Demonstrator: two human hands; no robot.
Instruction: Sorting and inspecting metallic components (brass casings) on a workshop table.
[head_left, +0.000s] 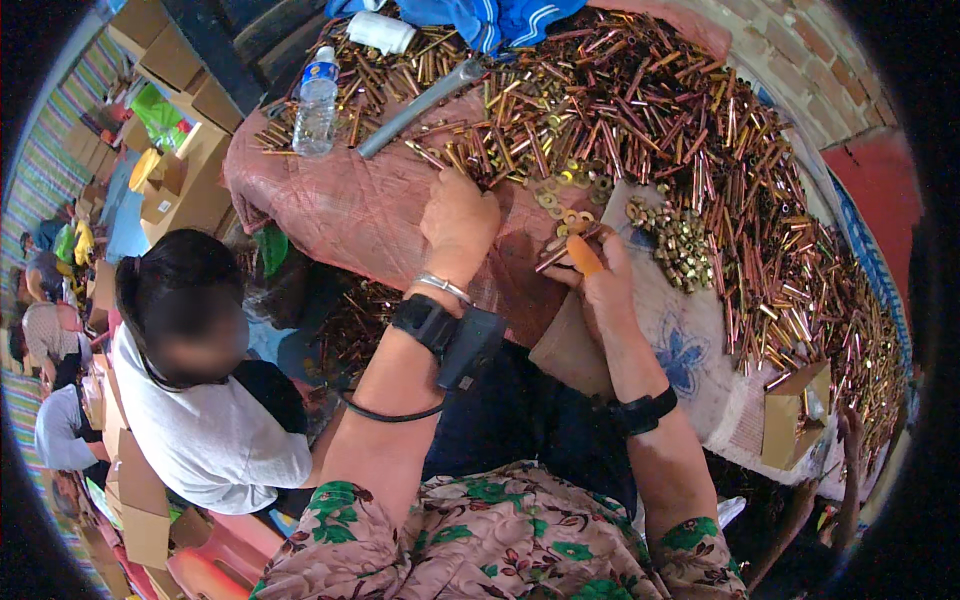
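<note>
My left hand is closed at the near edge of a heap of copper-coloured metal tubes. A thin tube runs into its fingertips, which are partly hidden. Further right and nearer to me, my right hand is closed around a few short metal tubes. Its thumb wears an orange cover. Just beyond it lie loose brass-coloured washers. A pile of small metal nuts sits to its right on a pale cloth.
A reddish quilted cover spreads at the left. On it are a water bottle and a grey pipe. Blue cloth lies at the far edge. An open carton stands at right; a person sits at left.
</note>
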